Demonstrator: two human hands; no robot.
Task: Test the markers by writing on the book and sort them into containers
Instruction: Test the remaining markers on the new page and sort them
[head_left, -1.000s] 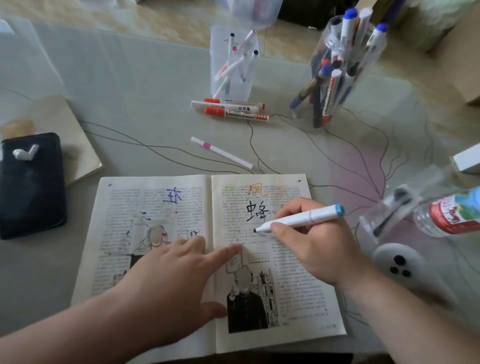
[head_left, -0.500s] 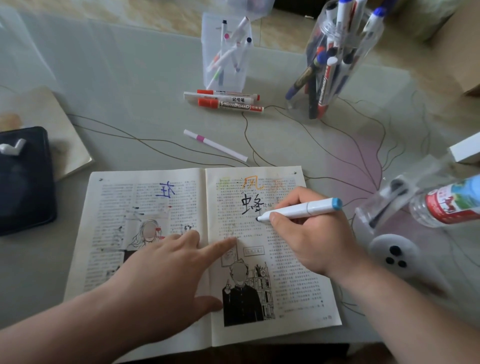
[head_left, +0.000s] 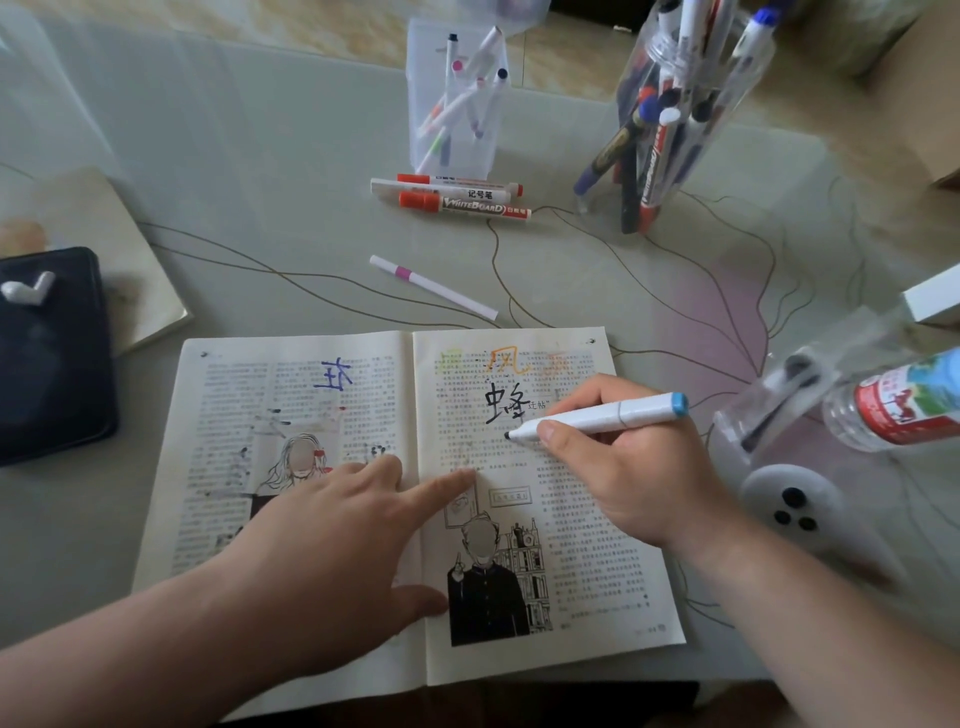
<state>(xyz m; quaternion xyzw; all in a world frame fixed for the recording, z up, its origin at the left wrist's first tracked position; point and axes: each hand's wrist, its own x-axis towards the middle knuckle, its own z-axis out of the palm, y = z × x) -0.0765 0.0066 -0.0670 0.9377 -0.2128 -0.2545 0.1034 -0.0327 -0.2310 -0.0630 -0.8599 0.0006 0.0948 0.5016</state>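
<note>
Pressure matters here: with my right hand (head_left: 639, 483) pinching the white blue-capped marker (head_left: 608, 415), its dark tip on the right page of the open printed book (head_left: 587, 587) near me, and my left hand (head_left: 332, 545) pressing the spread flat with straight fingers, I'd draw one short light stroke.

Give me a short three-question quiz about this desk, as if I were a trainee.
1. True or false: the right hand grips a white marker with a blue end.
2. The left hand is: A) pressing flat on the open book; B) holding a second pen; C) raised in the air.
3. How many loose markers lie side by side just in front of the square clear container?

Key: 1 true; 2 A; 3 three.
</note>
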